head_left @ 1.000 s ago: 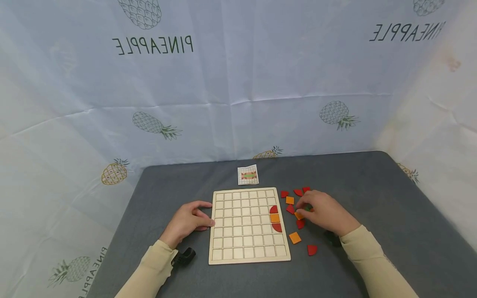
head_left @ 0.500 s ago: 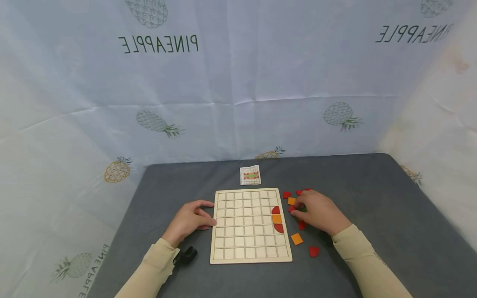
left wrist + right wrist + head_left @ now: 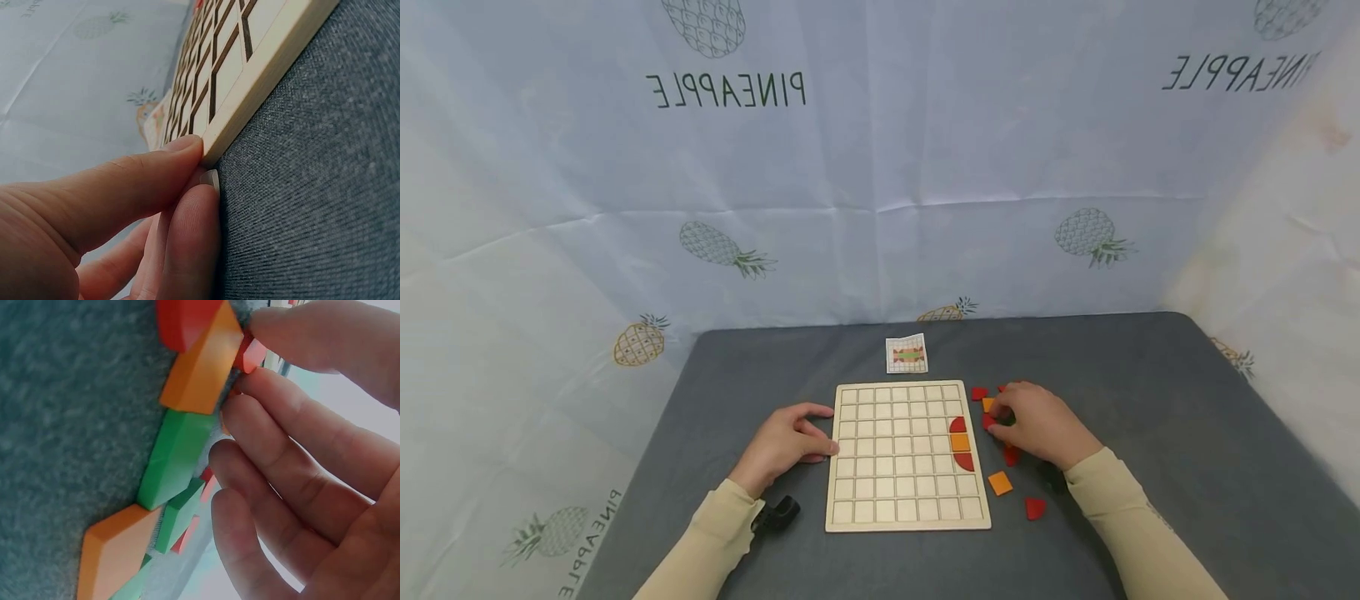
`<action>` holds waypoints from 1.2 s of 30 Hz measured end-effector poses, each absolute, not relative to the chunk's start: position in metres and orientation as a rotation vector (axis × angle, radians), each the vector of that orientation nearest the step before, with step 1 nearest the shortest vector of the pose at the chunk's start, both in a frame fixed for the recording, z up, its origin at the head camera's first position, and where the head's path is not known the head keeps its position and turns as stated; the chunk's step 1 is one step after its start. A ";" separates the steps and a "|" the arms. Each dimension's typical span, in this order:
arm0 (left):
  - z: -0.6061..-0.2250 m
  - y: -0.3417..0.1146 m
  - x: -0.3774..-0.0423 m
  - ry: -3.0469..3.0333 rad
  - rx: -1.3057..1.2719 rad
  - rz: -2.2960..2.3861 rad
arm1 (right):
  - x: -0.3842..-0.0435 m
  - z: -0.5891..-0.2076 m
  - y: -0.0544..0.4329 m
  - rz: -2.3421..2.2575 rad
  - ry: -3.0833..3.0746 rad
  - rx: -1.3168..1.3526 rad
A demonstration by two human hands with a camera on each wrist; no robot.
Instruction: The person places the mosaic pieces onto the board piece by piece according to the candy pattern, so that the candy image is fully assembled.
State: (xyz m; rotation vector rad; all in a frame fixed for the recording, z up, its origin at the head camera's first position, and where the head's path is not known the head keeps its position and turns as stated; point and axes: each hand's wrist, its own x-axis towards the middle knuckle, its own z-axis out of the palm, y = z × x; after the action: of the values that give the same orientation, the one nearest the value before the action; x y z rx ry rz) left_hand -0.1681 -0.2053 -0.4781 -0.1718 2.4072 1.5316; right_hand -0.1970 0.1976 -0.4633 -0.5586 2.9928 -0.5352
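A pale wooden grid board lies on the grey table. My left hand is at its left edge, thumb and index fingertip touching the rim at separate spots. Close up in the left wrist view, the thumb meets the rim. My right hand is over loose pieces right of the board, thumb and fingers apart. A red piece shows in the gap between its thumb and index fingertips; I see no grip on it. Beneath the fingers lie an orange piece and a green piece.
On the board's right side sit an orange square between two red quarter-rounds. A pattern card lies behind the board. Nearer me are a loose orange square and a red piece. A pineapple-print cloth hangs behind the table.
My right hand has shifted slightly left over the loose pieces, covering an orange one and bringing its fingertips around a red one. The left hand stays at the rim; the whole view drifts slightly.
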 end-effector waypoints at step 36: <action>-0.476 -0.209 -0.168 2.372 -0.137 1.550 | -0.199 -0.461 0.125 -0.573 2.956 -0.709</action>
State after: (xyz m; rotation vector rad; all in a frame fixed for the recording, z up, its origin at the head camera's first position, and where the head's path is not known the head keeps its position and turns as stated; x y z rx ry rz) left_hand -0.1683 -0.2090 -0.4758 -0.1367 2.3725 1.5500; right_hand -0.1988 0.1252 -0.4609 -0.7087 2.9562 -0.5732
